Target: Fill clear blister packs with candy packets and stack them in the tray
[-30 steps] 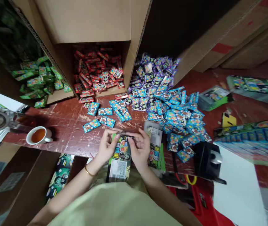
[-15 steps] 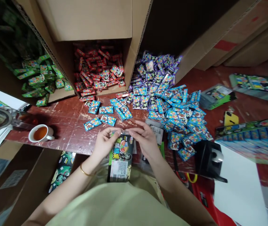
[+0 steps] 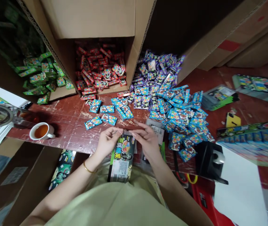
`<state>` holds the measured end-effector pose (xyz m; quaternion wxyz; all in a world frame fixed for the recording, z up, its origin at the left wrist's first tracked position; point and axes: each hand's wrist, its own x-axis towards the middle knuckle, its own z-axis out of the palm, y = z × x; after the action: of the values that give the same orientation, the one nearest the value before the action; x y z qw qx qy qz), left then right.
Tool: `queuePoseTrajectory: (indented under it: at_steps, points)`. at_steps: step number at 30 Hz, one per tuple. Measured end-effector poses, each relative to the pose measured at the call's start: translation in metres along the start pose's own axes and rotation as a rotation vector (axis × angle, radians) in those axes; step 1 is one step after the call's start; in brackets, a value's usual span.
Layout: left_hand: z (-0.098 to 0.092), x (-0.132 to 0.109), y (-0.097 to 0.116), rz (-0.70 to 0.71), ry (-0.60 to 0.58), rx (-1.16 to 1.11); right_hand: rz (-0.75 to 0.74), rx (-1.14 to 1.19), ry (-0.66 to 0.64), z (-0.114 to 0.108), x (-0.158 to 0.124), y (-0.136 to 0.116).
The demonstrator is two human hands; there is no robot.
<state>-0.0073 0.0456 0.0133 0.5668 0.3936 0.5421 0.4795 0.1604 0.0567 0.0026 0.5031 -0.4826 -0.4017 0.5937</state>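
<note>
Close to my body, a dark printed candy package (image 3: 122, 153) with a white label stands between my hands. My left hand (image 3: 109, 139), fingers curled, pinches its upper left corner with thumb and forefinger. At the upper right corner my right hand (image 3: 147, 141) has thumb and forefinger closed on the top edge, its other fingers stretched out. What lies under the fingertips is too small to make out. Just beyond my hands are several loose blue candy packets (image 3: 109, 118). A large heap of blue packets (image 3: 181, 113) lies to the right.
Cardboard boxes hold green packets (image 3: 38, 77), red packets (image 3: 98, 70) and purple packets (image 3: 159, 70). A cup of tea (image 3: 41, 131) and a glass pot (image 3: 1, 115) stand left. On the right are a black tape dispenser (image 3: 210, 161) and a display box of blue packets (image 3: 253, 138).
The view has shifted slightly. Both hands stay at the top corners of the package, with only small finger movements.
</note>
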Motion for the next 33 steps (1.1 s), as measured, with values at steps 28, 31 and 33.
queuePoseTrajectory:
  at_steps: [28,31,33]
  points:
    - [0.009,-0.004,-0.015,0.046,-0.09,0.117,-0.046,-0.446,-0.762,0.006,0.061,-0.06]
    - [0.009,-0.005,-0.013,0.077,-0.078,0.158,0.079,-0.336,-0.759,0.003,0.064,-0.05]
    - [0.011,-0.006,-0.011,0.104,-0.082,0.166,0.232,-0.178,-0.743,0.001,0.065,-0.04]
